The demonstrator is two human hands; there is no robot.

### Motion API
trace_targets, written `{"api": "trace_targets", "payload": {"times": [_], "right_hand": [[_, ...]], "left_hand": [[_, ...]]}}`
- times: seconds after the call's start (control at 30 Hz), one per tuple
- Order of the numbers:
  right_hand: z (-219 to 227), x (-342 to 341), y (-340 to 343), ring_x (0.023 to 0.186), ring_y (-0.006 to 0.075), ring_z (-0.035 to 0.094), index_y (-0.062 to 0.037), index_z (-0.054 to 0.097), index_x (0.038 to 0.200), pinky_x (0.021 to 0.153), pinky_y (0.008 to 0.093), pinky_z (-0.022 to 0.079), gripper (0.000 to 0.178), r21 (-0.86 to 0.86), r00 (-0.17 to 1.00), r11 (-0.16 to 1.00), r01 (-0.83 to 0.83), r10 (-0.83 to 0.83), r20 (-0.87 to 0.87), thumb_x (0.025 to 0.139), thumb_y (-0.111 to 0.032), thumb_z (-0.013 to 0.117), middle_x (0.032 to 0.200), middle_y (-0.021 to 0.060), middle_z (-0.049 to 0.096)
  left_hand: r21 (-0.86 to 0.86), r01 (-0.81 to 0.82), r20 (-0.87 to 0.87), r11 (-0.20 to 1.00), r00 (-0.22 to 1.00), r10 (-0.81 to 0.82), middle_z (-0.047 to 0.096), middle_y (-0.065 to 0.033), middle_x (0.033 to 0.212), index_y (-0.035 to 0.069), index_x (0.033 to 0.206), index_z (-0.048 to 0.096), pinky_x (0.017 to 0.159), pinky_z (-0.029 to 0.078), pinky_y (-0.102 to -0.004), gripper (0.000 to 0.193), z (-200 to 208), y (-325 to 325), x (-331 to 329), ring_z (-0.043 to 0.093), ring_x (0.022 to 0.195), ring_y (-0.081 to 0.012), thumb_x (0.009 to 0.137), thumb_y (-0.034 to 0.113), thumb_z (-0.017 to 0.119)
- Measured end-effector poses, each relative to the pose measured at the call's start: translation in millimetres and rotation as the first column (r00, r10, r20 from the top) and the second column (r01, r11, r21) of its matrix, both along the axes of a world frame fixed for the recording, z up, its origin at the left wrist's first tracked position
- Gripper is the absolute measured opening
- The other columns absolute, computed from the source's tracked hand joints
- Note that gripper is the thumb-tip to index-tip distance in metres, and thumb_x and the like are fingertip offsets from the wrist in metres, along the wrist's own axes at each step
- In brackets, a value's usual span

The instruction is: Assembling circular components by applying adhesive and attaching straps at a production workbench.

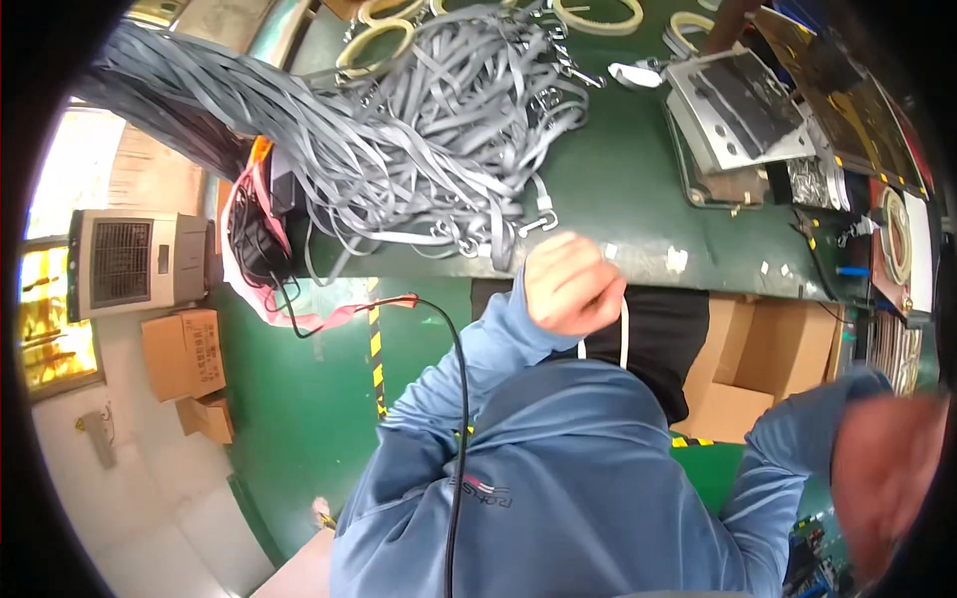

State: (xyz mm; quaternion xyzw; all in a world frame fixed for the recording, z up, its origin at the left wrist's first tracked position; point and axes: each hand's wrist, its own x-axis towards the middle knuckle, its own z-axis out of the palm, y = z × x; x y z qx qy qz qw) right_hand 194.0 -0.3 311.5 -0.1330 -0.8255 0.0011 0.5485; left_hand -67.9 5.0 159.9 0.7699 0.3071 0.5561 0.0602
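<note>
My left hand (573,286) is closed in a fist at the table's front edge, knuckles up. Whatever its fingers may hold is hidden. Just beyond it, a metal snap hook (539,223) on a grey strap lies on the green table (623,179). A large tangled heap of grey straps (449,110) with metal hooks covers the table's left part, and a long bundle of them hangs off to the far left. Far out to the right and low, my right hand (885,478) is smeared by motion, so its fingers cannot be made out.
Rolls of cream tape (598,14) lie at the table's back. A white box-like device (733,110) and pliers (805,231) are on the right. Below the table stands an open cardboard box (763,359). A black cable (461,429) runs down in front of me.
</note>
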Motion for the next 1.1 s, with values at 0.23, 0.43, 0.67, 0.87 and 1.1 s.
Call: {"api": "trace_targets", "payload": {"times": [0.23, 0.43, 0.67, 0.87, 1.1], "right_hand": [[16, -33, -5, 0.06, 0.021, 0.056, -0.005, 0.062, 0.078, 0.054, 0.0359, 0.046, 0.012, 0.054, 0.922, 0.95, -0.308, 0.312, -0.229, 0.079, -0.012, 0.072, 0.069, 0.0053, 0.06], [13, -92, 38, 0.058, 0.0192, 0.054, -0.0073, 0.058, 0.074, 0.054, 0.0348, 0.045, 0.02, 0.044, 0.801, 0.931, -0.363, 0.336, -0.495, 0.081, -0.018, 0.073, 0.069, 0.0033, 0.059], [-71, -214, 249, 0.103, 0.0265, 0.061, -0.0094, 0.072, 0.102, 0.097, 0.0499, 0.04, 0.024, -0.219, 0.757, 0.725, 0.653, -0.614, 0.224, 0.083, -0.023, 0.064, 0.101, 0.0118, 0.068], [-112, -228, 321, 0.125, 0.0313, 0.052, -0.017, 0.07, 0.118, 0.1, 0.0513, 0.04, 0.031, -0.28, 0.488, 0.41, 0.868, -0.603, 0.631, 0.091, -0.023, 0.057, 0.131, 0.0136, 0.059], [-110, -200, 406, 0.126, 0.0343, 0.05, -0.0235, 0.062, 0.133, 0.105, 0.0486, 0.042, 0.053, 0.002, 0.356, 0.69, 0.724, -0.377, 0.855, 0.084, -0.004, 0.059, 0.139, 0.0106, 0.051]], "left_hand": [[-0.552, 0.015, 0.231, 0.834, 0.964, 0.135, 0.047, -0.0083, 0.062, 0.002, 0.076, 0.058, 0.047, 0.036, -0.0376, 0.012, 10, 24, 11, 0.046, 0.049, -0.0236, 0.081, 0.0, 0.069], [-0.348, -0.191, -0.167, 0.918, 0.976, 0.14, 0.053, -0.0088, 0.07, 0.006, 0.075, 0.058, 0.057, 0.041, -0.0389, 0.015, 0, 26, 15, 0.055, 0.059, -0.0261, 0.079, 0.008, 0.072], [-0.205, -0.229, -0.299, 0.952, 0.94, 0.162, 0.051, -0.0083, 0.073, 0.007, 0.076, 0.058, 0.062, 0.04, -0.0385, 0.017, -1, 26, 21, 0.053, 0.065, -0.0276, 0.074, 0.012, 0.074], [-0.197, -0.207, -0.264, 0.958, 0.952, 0.152, 0.05, -0.0079, 0.072, 0.007, 0.074, 0.056, 0.061, 0.039, -0.039, 0.018, -6, 29, 21, 0.052, 0.064, -0.0277, 0.074, 0.011, 0.073], [-0.192, -0.186, -0.246, 0.964, 0.96, 0.136, 0.049, -0.0074, 0.07, 0.008, 0.068, 0.052, 0.06, 0.039, -0.0392, 0.023, -2, 28, 20, 0.053, 0.064, -0.0261, 0.076, 0.013, 0.073]]}}
